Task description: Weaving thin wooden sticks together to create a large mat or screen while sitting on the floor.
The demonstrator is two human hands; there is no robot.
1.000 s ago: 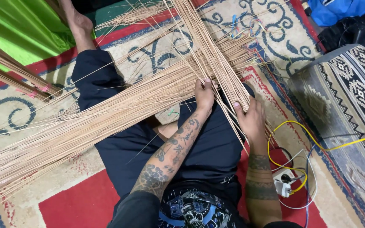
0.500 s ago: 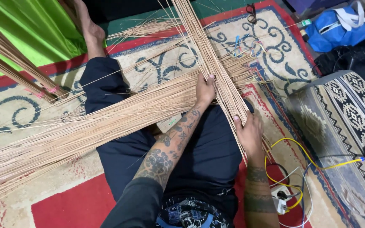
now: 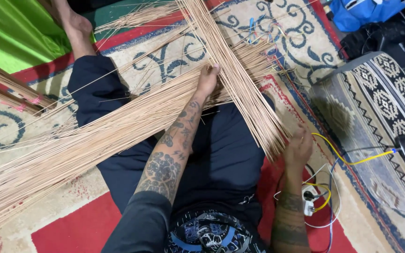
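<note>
Thin, stiff, pale-tan sticks were laid in two crossed bundles over the lap: one bundle [image 3: 94, 136] running from 8 o'clock, the other [image 3: 240, 79] from 12 toward 5 o'clock. The left hand [image 3: 207, 79] was pressed at the crossing, fingers together, flat on the sticks. The right hand [image 3: 298, 147] was placed at the steep bundle's lower ends, fingers curled; grip could not be determined. A patterned woven carpet [image 3: 296, 42] was noted beneath.
</note>
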